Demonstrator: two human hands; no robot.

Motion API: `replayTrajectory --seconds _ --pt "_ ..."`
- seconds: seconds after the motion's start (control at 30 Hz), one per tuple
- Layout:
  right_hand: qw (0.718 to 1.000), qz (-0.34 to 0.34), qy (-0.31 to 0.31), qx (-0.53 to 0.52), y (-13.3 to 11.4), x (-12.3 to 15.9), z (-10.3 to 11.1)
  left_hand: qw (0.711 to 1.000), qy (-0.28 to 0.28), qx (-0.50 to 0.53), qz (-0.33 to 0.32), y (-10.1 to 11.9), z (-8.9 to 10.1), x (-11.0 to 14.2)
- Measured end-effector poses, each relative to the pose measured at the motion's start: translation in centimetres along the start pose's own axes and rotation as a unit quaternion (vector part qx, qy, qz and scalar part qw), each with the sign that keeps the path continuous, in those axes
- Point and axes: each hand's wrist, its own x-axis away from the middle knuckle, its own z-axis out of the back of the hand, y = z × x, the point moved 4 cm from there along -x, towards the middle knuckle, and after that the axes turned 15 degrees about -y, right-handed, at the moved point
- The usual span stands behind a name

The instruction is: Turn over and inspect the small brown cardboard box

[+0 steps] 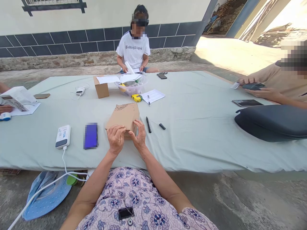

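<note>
A brown cardboard box (123, 116) sits on the table in front of me, dark scribbled lines along the far part of its top. My left hand (116, 139) grips the near left edge, its fingers curled over the top and thumb at the front. At the near right corner, my right hand (139, 135) holds the box between its fingers on the side and its thumb at the front. The box's near face is partly hidden by both hands. Just right of it lie a black pen (148, 124) and a small black cap-like piece (162, 126).
Left of the box are a blue-screened phone (91, 135) and a white power bank (63, 136) with a cable. Farther back stand a plastic basin (131, 88), a yellow tape measure (136, 97) and another box (101, 89). A black case (271, 123) lies right; other people sit around.
</note>
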Motion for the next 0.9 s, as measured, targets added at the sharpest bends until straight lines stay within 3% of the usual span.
replayTrajectory --seconds 0.2,0.5,0.63,0.77,0.9 --pt "1.0 0.011 -0.01 0.004 0.0 0.0 0.2 0.995 0.031 0.08 0.057 -1.4 1.1 -0.3" --pt "0.999 0.035 -0.012 -0.011 -0.2 -0.1 0.4 0.954 0.063 0.242 0.163 -3.7 1.7 0.0" --pt "0.997 0.073 -0.001 0.001 -0.3 0.0 0.5 0.915 0.096 0.33 0.213 -5.6 1.2 0.4" --pt "0.99 0.138 0.029 0.025 -1.0 0.0 0.8 0.856 0.118 0.419 0.278 -7.4 0.6 0.9" --pt "0.979 0.175 0.067 0.078 -1.8 0.2 1.1 0.794 0.097 0.487 0.35 -8.6 0.0 1.5"
